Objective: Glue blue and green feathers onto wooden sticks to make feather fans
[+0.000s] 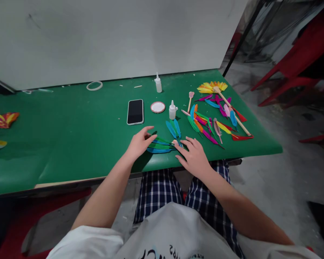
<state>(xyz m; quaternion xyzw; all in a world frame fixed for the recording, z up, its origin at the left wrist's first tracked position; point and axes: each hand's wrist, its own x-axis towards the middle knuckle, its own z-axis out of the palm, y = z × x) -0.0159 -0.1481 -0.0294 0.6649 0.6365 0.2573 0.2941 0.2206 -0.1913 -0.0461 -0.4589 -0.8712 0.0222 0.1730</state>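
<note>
Blue-green feathers (160, 146), just below frame centre: one cluster points left, long axis horizontal; another upward.
Left hand (140, 143) half-curled, right hand (193, 157) spread; grips cannot be told. Nozzle bottles (172, 112) above centre: contents unclear.

Free tbl (78, 133) mid-L, phone (135, 112), btl (172, 112) ahead

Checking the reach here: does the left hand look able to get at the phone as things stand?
Probably yes. The left hand is at the blue and green feathers, and the phone lies just beyond it; nothing visible stands between them.
</note>
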